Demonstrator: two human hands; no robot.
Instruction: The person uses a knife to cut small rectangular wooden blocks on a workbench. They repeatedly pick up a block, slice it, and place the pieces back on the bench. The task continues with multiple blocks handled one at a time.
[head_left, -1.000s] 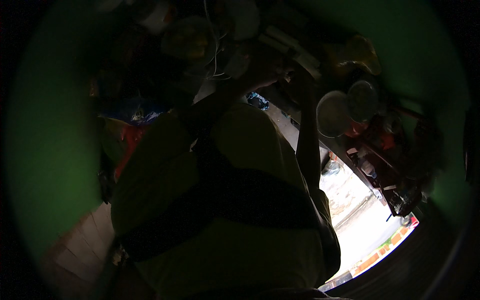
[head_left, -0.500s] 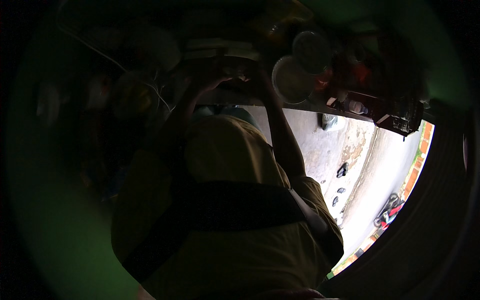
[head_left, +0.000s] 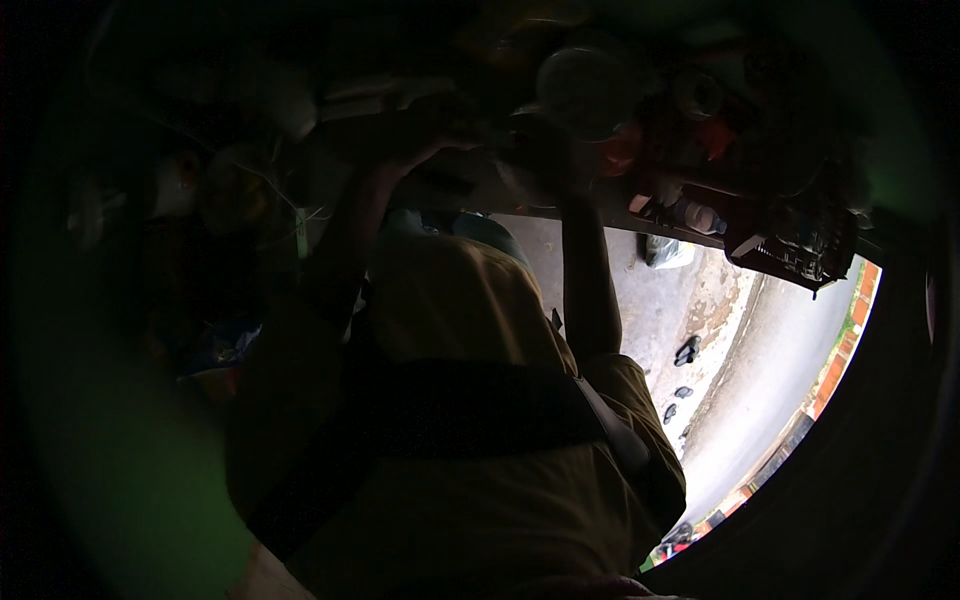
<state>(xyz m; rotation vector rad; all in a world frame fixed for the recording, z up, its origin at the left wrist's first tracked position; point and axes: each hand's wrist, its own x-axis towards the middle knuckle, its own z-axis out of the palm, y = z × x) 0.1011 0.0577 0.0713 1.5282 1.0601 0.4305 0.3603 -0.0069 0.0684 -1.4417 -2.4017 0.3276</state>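
The picture is very dark. My yellow shirt (head_left: 470, 300) with a dark strap (head_left: 450, 410) fills the middle. Both forearms reach up to a cluttered counter (head_left: 620, 195) at the top. My left hand (head_left: 425, 150) is raised at the counter's shadowed edge, next to a pale flat thing (head_left: 350, 90). My right forearm (head_left: 588, 280) rises straight up, and my right hand (head_left: 545, 165) is lost in the dark below a round clear bowl (head_left: 585, 85). What either hand holds is too dim to make out.
A plastic bottle (head_left: 700, 215) and a dark wire basket (head_left: 810, 245) sit at the counter's right end. Beyond lie bright pavement, a white bag (head_left: 665, 250), dark sandals (head_left: 688, 350) and a red brick kerb (head_left: 840, 360). Round pale vessels (head_left: 235, 185) stand at the left.
The view has swung, so the counter now runs along the top and more pavement shows at the right. Both arms stay raised at the counter and the left hand has shifted along it.
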